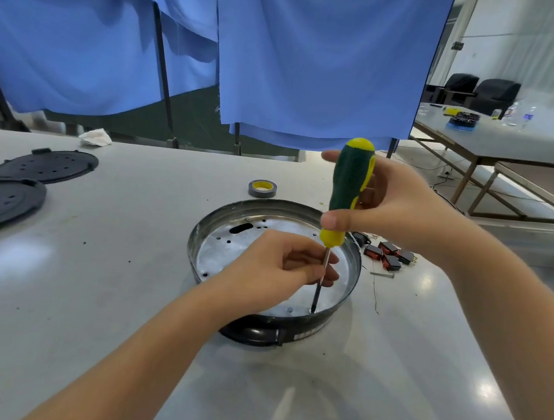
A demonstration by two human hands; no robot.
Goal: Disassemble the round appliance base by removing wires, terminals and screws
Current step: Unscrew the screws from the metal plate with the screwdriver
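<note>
So the round appliance base sits on the grey table right under both hands, open side up, shiny metal floor with a bunch of holes and a dark rim around it. The right hand is wrapped around the green and yellow handle of a screwdriver, held pretty much upright, thumb across the lower part of the handle. The left hand is down inside the base with its fingers curled around the metal shaft, pinching it to steady it. The tip is planted on a screw in the floor of the base, near the edge closest to the person, just below the left hand's fingers. Past the right hand's thumb side there's a roll of tape with a yellow core. Just under the right wrist, beside the base, lie a few red and black switches and a loose screw, plus a thin wire. Way off to the left of the left hand are two black round plates with holes, one overlapping the other a bit. Blue cloth hangs behind the table.
</note>
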